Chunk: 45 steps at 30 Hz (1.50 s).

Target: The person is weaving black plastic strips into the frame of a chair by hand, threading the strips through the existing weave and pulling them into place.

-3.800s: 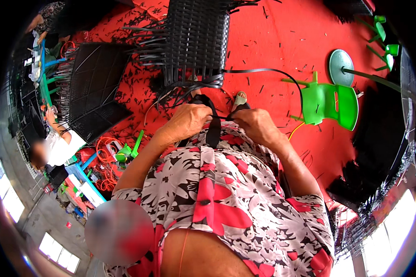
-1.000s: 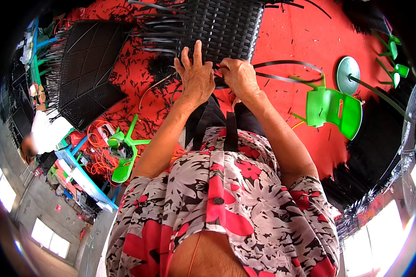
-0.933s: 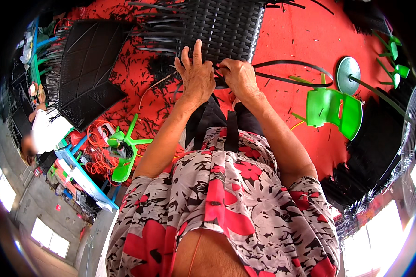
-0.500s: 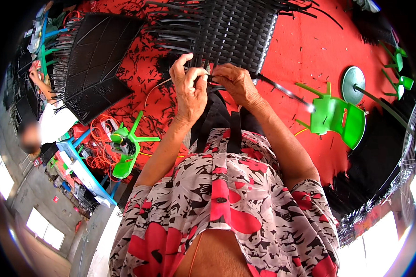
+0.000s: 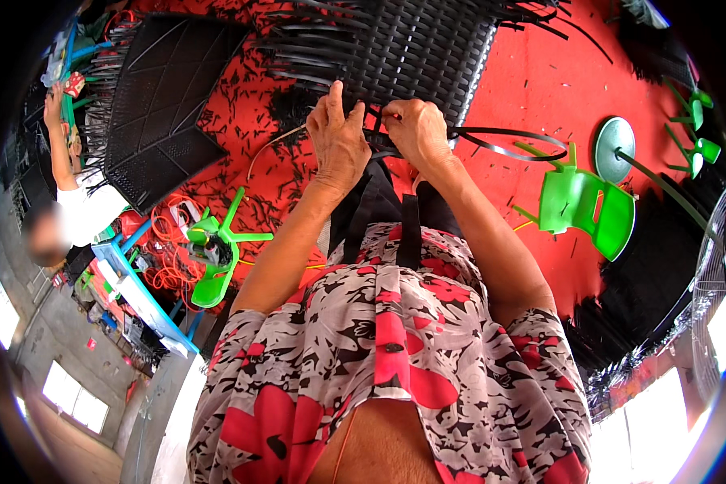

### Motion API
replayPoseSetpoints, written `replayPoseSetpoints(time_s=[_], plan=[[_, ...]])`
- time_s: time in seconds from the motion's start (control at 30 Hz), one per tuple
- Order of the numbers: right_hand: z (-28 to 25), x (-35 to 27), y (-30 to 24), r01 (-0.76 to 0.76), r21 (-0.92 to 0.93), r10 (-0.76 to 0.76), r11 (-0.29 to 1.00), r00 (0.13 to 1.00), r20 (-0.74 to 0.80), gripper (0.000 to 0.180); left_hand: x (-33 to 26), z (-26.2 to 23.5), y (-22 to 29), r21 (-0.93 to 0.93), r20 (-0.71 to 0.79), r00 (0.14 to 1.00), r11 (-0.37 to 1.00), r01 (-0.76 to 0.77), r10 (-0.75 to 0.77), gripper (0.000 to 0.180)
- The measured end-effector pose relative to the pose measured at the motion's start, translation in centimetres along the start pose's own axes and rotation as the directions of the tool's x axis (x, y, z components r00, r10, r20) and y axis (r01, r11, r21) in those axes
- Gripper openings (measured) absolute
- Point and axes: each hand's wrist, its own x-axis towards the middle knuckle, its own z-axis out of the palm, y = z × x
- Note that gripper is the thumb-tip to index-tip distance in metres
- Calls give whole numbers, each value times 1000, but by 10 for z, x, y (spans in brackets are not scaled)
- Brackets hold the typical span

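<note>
Hands are both right up at the near edge of the black woven panel (image 5: 395, 48), which lies flat on the red floor (image 5: 557, 81) in front of the person. Left hand (image 5: 339, 141) has its fingers stretched up and pressed against the loose fringe of the weave, I'd guess to pin the strands down so they don't spring back. Right hand (image 5: 415, 129) is curled shut, pinching a flat black strip (image 5: 508, 145) that loops off to the right across the floor, probably left slack so there's length to work with. Can't tell exactly which fingers have it.

Off to the left a second black panel (image 5: 157, 97) lies flat, with another person's arm (image 5: 60, 137) beside it. Green plastic stool (image 5: 585, 210) sits tipped near the floor's right edge, out of reach.
</note>
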Motion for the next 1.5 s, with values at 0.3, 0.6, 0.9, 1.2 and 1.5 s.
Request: replayPoseSetpoints(time_s=[0.3, 0.6, 0.9, 1.2, 1.5], plan=[[7, 1, 4, -13, -25, 13, 1000, 999, -31, 10, 10, 18, -5, -352, -32, 976, 916, 191, -216, 14], [15, 3, 5, -21, -70, 21, 997, 1000, -8, 16, 13, 11, -1, -347, -55, 971, 916, 200, -233, 15], [9, 3, -14, -83, -164, 86, 983, 996, 13, 18, 5, 12, -5, -254, -79, 979, 953, 165, -190, 17], [1, -12, -16, 224, 23, -218, 974, 965, -142, 17, 7, -38, -8, -529, -204, 935, 836, 145, -291, 2], [13, -10, -13, 14, 580, -132, 815, 978, 160, 14, -1, -18, -19, -898, 17, 856, 369, 240, -516, 14]])
